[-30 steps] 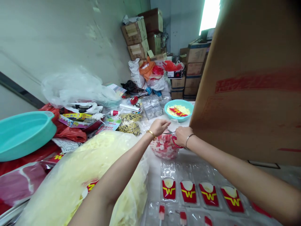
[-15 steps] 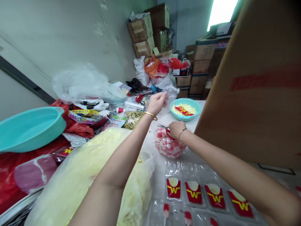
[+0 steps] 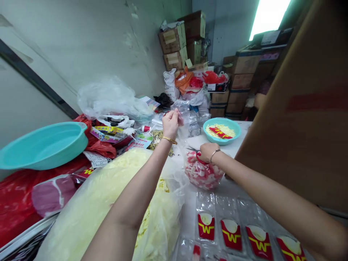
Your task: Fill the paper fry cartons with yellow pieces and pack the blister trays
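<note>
Clear plastic trays (image 3: 227,207) lie nearest, with red packets (image 3: 206,229) in them; on their left, the pale bag (image 3: 103,188) takes much place under the left arm (image 3: 130,206). Between trays and pale bag only a strip of white table (image 3: 189,206) shows, so low movement there is narrow. Just beyond the trays sits the pink bag (image 3: 205,178). Right above it, the right hand (image 3: 208,152) has its fingers curled around the scissors (image 3: 199,156); the blades point to the left and look slightly parted, with nothing that I can see between them. Beside the right arm (image 3: 261,192) stands the carton (image 3: 296,145), whose edge limits movement to the right. Farther, the left hand (image 3: 170,124) has its fingertips pressed together on a thin film (image 3: 182,106). One second ago both hands were close together at the top of the pink bag; now the left hand is raised and well apart. This suggests that the cutting there is at least interrupted, but whether the film is joined to the bag, I cannot tell. The widest room is upward, around the left hand. Behind the pink bag is the bowl (image 3: 217,141), and at the back, stacked boxes (image 3: 174,40).
</note>
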`<state>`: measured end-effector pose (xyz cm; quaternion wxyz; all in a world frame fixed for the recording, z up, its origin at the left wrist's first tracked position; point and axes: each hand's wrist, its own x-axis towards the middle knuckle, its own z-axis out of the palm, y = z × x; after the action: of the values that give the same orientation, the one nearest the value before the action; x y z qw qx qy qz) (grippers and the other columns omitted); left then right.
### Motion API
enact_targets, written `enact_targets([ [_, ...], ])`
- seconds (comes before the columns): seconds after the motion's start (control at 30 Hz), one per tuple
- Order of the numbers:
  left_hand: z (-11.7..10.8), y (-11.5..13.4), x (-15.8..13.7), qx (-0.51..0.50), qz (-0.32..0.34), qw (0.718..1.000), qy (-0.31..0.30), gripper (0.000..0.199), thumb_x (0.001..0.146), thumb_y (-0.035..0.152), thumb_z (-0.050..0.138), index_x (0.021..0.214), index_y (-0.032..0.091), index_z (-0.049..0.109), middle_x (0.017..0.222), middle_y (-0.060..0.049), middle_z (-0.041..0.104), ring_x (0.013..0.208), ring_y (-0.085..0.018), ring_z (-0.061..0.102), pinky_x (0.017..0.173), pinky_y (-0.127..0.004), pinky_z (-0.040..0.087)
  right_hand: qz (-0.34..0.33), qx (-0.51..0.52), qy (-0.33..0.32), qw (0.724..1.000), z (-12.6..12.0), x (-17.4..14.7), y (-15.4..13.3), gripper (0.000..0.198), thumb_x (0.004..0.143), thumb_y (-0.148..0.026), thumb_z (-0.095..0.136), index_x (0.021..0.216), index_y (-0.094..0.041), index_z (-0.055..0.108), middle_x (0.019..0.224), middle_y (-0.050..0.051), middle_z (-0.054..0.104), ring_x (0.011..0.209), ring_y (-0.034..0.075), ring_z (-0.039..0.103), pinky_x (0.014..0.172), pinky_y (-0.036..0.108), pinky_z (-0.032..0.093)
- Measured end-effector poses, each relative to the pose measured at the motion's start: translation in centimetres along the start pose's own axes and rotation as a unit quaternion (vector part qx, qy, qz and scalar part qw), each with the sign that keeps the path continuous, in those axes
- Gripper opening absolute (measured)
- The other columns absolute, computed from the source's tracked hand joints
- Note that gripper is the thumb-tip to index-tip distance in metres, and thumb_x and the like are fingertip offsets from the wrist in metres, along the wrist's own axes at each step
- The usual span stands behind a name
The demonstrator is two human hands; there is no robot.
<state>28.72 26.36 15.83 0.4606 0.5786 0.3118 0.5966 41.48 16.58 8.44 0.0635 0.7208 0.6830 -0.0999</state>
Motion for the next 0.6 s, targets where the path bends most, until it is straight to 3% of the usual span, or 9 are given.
enact_targets([
  [0.1, -1.2, -0.7, 0.6, -0.020, -0.004, 0.999, 0.047, 0.034, 0.079, 0.045, 0.057, 0.064, 0.015, 0.052, 0.051, 0.003, 0.050, 0.041, -0.007, 0.044, 0.044, -0.018, 0.043, -0.008, -0.007, 0.022, 1.000, -0.1, -1.4, 0.5, 0.059, 0.078, -0.062, 0.048, 0.101, -0.012, 0.068, 0.104, 0.020, 0.066, 0.096, 0.031, 0.062, 0.075, 0.037, 0.049],
  [0.27, -3.6, -2.1, 2.4, -0.090, -0.071, 0.981, 0.154, 0.033, 0.081, 0.044, 0.054, 0.067, 0.016, 0.047, 0.050, 0.006, 0.047, 0.043, -0.007, 0.045, 0.051, -0.022, 0.048, -0.015, 0.001, -0.001, 1.000, -1.1, -3.6, 1.6, 0.077, 0.071, -0.075, 0.044, 0.101, -0.008, 0.066, 0.103, 0.021, 0.066, 0.094, 0.033, 0.063, 0.074, 0.039, 0.050],
  [0.47, -2.9, -1.3, 2.4, -0.098, -0.089, 0.983, 0.127, 0.030, 0.084, 0.040, 0.052, 0.067, 0.016, 0.047, 0.052, 0.005, 0.049, 0.043, -0.007, 0.046, 0.053, -0.023, 0.049, -0.008, -0.030, -0.064, 0.997, -2.8, -1.3, -0.7, 0.093, 0.059, -0.081, 0.051, 0.114, -0.008, 0.061, 0.121, 0.023, 0.058, 0.108, 0.035, 0.057, 0.085, 0.043, 0.047],
  [0.6, -1.4, 0.0, 0.6, -0.073, -0.071, 0.991, 0.088, 0.036, 0.080, 0.047, 0.058, 0.067, 0.015, 0.050, 0.053, 0.004, 0.049, 0.043, -0.007, 0.045, 0.050, -0.021, 0.047, 0.000, -0.055, -0.078, 0.995, -2.0, 1.3, -3.6, 0.093, 0.054, -0.082, 0.055, 0.113, -0.010, 0.063, 0.118, 0.021, 0.060, 0.104, 0.034, 0.059, 0.084, 0.043, 0.047],
])
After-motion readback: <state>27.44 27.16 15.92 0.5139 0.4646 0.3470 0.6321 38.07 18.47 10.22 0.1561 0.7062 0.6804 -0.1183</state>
